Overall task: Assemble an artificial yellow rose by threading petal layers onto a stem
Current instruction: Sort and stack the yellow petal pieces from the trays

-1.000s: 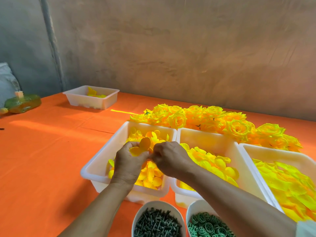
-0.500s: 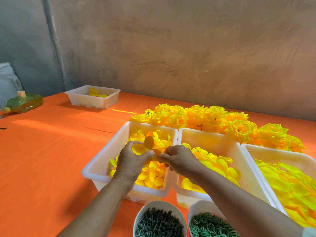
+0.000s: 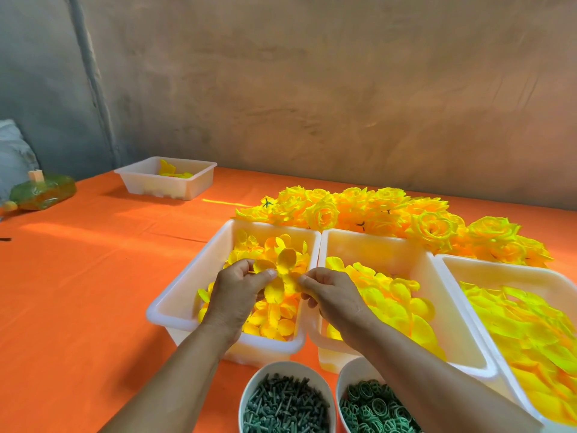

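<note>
Orange-covered table [image 3: 78, 292] fills the lower view, plain wall behind. All places below are relative to the small-petal tub [image 3: 199, 273], the white tub under the hands.

- Pile of finished yellow roses [image 3: 406, 220]: behind it and off to the right, touching the tubs' back rims.
- Large-petal tub [image 3: 499, 273]: two over to the right, packed with big yellow petal sheets, partly cut by the frame edge.
- Medium-petal tub [image 3: 374, 248]: right beside it, rims touching, roughly half full.
- Small-petal tub itself: holds small rounded yellow petal pieces.
- Spare white tub [image 3: 162, 185]: well behind and to the left, a few yellow pieces inside.
- Green plastic bottle [image 3: 43, 192]: far left, lying on its side.
- Bowl of dark green stem pegs [image 3: 281, 368]: just in front.
- Bowl of green rings [image 3: 346, 379]: in front and to the right, next to the peg bowl.
- Left hand [image 3: 237, 289]: over the tub's middle, fingers curled, thumb pinching the petal layer.
- Right hand [image 3: 334, 295]: over the tub's right rim, thumb and forefinger pinching the same layer's right edge.
- Petal layer [image 3: 281, 276]: held between both hands just above the loose petals. Cannot tell if a stem is in it.
</note>
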The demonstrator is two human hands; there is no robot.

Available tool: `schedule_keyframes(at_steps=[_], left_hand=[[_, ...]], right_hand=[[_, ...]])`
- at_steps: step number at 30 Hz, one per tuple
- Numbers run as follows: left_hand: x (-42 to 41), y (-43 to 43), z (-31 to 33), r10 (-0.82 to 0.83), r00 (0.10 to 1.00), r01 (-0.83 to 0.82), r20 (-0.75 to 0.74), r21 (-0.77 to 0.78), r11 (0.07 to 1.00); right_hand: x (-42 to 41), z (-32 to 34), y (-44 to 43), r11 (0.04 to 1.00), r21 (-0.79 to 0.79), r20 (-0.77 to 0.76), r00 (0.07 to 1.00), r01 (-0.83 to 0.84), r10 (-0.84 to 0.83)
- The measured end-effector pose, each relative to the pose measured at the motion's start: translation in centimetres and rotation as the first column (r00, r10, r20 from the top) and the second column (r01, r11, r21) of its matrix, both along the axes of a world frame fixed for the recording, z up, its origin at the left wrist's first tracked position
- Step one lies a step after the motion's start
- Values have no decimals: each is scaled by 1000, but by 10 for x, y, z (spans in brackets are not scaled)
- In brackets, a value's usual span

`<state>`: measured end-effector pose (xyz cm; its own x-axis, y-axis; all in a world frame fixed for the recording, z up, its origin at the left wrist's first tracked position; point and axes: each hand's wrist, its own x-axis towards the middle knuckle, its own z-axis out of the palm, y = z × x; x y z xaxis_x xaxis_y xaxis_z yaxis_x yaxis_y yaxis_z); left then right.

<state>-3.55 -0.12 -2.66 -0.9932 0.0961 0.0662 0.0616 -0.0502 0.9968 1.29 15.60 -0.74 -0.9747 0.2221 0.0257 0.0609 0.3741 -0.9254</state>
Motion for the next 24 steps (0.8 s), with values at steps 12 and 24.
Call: schedule_keyframes(at_steps=[12,24], left_hand=[[-5,3,-5,140,989,-140,41,-11,990],[1,5,3,195,980,-196,32,22,980]], right_hand=[[12,-8,-7,660,740,-453,821,130,346],[-4,10,-17,945,328,-235,968,-6,88]])
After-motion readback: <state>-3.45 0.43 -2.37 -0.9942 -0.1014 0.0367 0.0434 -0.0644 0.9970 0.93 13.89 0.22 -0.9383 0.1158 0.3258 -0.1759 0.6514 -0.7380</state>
